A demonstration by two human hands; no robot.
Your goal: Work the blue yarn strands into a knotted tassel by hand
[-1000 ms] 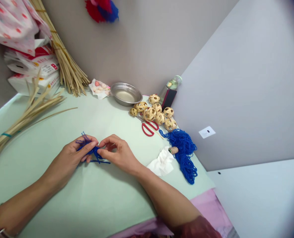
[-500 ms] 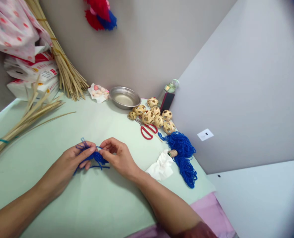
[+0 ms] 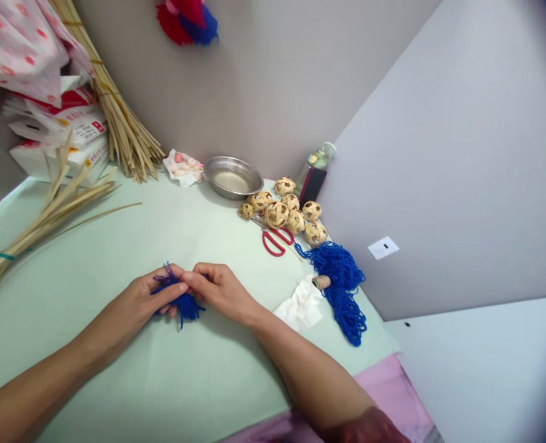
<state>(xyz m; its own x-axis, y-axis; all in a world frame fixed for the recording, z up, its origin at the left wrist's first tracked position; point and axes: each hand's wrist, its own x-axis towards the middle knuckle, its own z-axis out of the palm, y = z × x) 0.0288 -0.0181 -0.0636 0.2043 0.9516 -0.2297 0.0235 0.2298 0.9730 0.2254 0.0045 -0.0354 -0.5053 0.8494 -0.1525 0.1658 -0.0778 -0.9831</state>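
Left hand (image 3: 149,295) grips a fringed blue yarn bunch (image 3: 189,307), right hand (image 3: 220,289) pinching its top — seemingly gathered, ends uneven.

blue yarn bundle (image 3: 189,307) | loose ends above and below | in both hands (image 3: 224,294)

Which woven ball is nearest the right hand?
The leftmost woven ball is closest to the right hand; it is also smallest and olive-brown, while the others are larger and paler.
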